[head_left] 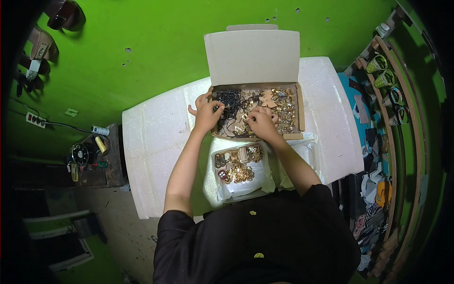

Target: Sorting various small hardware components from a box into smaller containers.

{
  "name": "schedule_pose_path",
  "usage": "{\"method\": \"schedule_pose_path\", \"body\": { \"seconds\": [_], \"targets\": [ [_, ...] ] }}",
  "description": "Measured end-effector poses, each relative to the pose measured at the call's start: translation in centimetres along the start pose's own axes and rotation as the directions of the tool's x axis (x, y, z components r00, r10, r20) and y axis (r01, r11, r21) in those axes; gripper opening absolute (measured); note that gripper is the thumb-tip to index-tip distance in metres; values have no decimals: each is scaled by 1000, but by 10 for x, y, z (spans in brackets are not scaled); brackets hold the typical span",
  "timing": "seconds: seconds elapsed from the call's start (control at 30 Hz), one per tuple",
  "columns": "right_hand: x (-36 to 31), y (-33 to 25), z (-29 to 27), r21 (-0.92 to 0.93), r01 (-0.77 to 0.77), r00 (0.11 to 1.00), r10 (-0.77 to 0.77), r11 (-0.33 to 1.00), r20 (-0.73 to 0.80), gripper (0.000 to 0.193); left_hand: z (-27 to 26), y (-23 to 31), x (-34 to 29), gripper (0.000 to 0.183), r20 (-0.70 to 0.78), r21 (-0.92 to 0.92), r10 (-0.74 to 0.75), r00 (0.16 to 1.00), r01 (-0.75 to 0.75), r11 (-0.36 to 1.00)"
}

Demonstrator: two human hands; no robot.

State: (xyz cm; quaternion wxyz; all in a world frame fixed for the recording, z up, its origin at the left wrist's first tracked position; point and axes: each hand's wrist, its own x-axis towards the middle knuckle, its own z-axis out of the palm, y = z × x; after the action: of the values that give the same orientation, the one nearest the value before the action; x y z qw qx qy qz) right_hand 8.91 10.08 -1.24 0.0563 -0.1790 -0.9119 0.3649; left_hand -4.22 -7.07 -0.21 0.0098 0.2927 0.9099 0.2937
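An open cardboard box (301, 106) stands on the table with its lid (253, 56) raised at the back. Small black pieces (228, 100) fill its left part, and shiny gold-coloured hardware (285, 111) lies thick on the right. A tan flower-like cutout (268, 98) rests among them. My left hand (206, 113) reaches over the box's left wall, thumb and fingertips pinched beside the black pieces. Over the middle front of the box, my right hand (263, 123) is closed, its fingertips pressed together. Whatever either hand holds is too small or hidden to name.
Nearer me sits a clear plastic tub (246, 195) with gold-coloured pieces on white plastic. Another white plastic bag (306, 154) lies beside it under my right forearm. The white table (158, 151) meets a green wall. Sandals (385, 78) hang on a wooden rack at right.
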Motion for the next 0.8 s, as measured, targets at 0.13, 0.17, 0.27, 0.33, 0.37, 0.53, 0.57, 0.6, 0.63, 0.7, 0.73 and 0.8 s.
{"method": "schedule_pose_path", "body": {
  "seconds": [0.13, 0.17, 0.27, 0.33, 0.37, 0.53, 0.57, 0.6, 0.63, 0.7, 0.73, 0.8],
  "targets": [
    [13, -10, 24, -18, -106, 994, 106, 994, -13, 15, 4, 3, -8, 14, -32, -118, -21, 999, 18, 993],
    [18, -8, 30, 10, -156, 986, 156, 988, -58, 15, 5, 11, -11, 13, -4, -87, -56, 998, 56, 995],
    [30, -7, 41, 189, -166, 986, 169, 968, -2, 16, 9, 15, -19, 13, -17, -74, -53, 998, 52, 996],
    [28, -16, 43, 248, -112, 992, 122, 962, -26, 19, 12, 10, -22, 12, -52, -82, -36, 998, 32, 996],
    [27, -20, 44, 244, -108, 993, 117, 964, -23, 19, 14, 7, -24, 12, -79, -92, -13, 997, 6, 996],
    [25, -35, 34, 109, -69, 984, 86, 992, -155, 17, 10, 17, -22, 11, -132, -63, 27, 991, -35, 997],
    [25, -35, 32, 103, -71, 984, 87, 992, -157, 17, 9, 20, -21, 11, -145, -10, 61, 988, -63, 998],
    [24, -37, 29, 80, -8, 982, 22, 997, -185, 16, 6, 23, -20, 12, -157, 44, 93, 983, -87, 995],
    [23, -39, 25, 54, 55, 976, -43, 997, -211, 15, 3, 26, -20, 12, -159, 39, 91, 983, -86, 996],
    [19, -45, 15, -4, 69, 967, -68, 998, -245, 14, -2, 31, -19, 12, -195, 52, 116, 974, -108, 993],
    [17, -48, 11, -57, 81, 956, -94, 995, -277, 14, -3, 31, -18, 12, -197, 47, 116, 973, -109, 993],
    [14, -46, 8, -44, 60, 951, -70, 997, -300, 14, -5, 31, -19, 13, -265, -35, 23, 964, -33, 999]
  ]
}}
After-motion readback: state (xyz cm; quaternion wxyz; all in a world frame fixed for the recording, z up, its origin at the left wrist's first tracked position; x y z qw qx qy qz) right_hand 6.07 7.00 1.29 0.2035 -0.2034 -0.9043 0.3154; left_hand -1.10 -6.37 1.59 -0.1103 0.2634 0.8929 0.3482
